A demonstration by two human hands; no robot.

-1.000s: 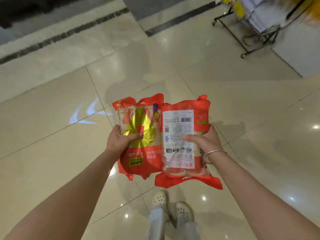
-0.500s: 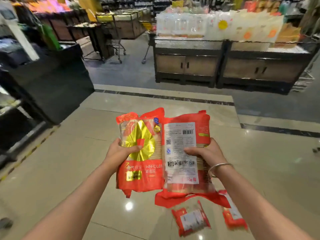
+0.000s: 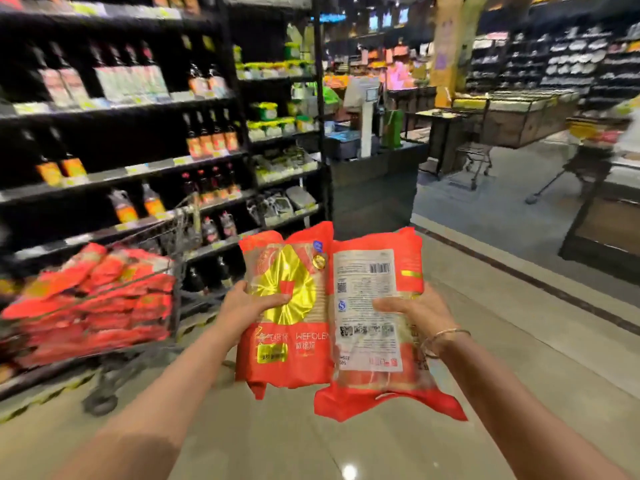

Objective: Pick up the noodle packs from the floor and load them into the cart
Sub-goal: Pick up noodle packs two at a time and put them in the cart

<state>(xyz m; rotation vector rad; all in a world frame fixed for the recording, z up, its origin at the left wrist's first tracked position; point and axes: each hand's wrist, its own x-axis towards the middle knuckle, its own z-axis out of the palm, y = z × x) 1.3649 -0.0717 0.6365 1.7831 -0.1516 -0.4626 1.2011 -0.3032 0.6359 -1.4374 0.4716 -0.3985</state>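
Observation:
My left hand (image 3: 247, 308) grips a red noodle pack with a gold front (image 3: 287, 344), held upright at chest height. Beside it, my right hand (image 3: 417, 315) grips a second red noodle pack (image 3: 375, 341) showing its white back label. The two packs touch side by side. A wire shopping cart (image 3: 175, 244) stands to the left, about an arm's length from my left hand, heaped with several red noodle packs (image 3: 93, 306). No packs on the floor show in this view.
Dark shelves of bottles (image 3: 114, 126) rise right behind the cart. A black counter (image 3: 374, 181) stands ahead, and another empty cart (image 3: 476, 161) sits farther back. A dark display stand (image 3: 602, 216) is at right. Beige tiled floor (image 3: 346, 445) stretches below my arms.
The view has swung left and upward from the floor to the shelves, bringing the loaded cart into sight. Both hands keep the same grip on the two packs.

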